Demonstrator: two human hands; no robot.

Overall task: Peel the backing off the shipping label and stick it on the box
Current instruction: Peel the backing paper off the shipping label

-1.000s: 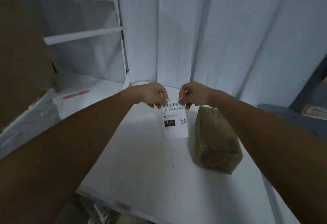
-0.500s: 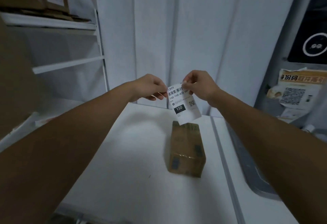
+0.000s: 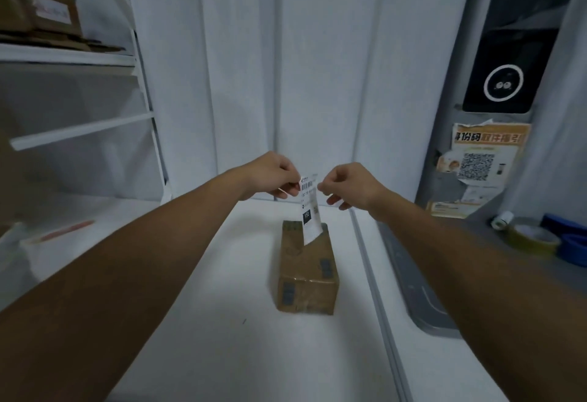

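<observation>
A small brown cardboard box (image 3: 306, 268) lies on the white table (image 3: 222, 322), its long side pointing away from me. Above its far end I hold a white shipping label (image 3: 309, 211) with a barcode, a black "150" patch and a QR code. It hangs down, turned nearly edge-on. My left hand (image 3: 273, 176) pinches the label's top left corner. My right hand (image 3: 349, 184) pinches the top right edge with thumb and forefinger. Whether the backing has come away from the label cannot be made out.
White shelves (image 3: 79, 131) stand at the left, with a cardboard box (image 3: 38, 10) on the upper shelf. A grey ledge at the right carries tape rolls (image 3: 533, 239). Behind it hang a poster with a QR code (image 3: 479, 163) and a black device (image 3: 505, 74).
The view has lifted and the hands have drawn level with the box's far end. The label has turned from face-on toward edge-on, and the box now appears centred below it.
</observation>
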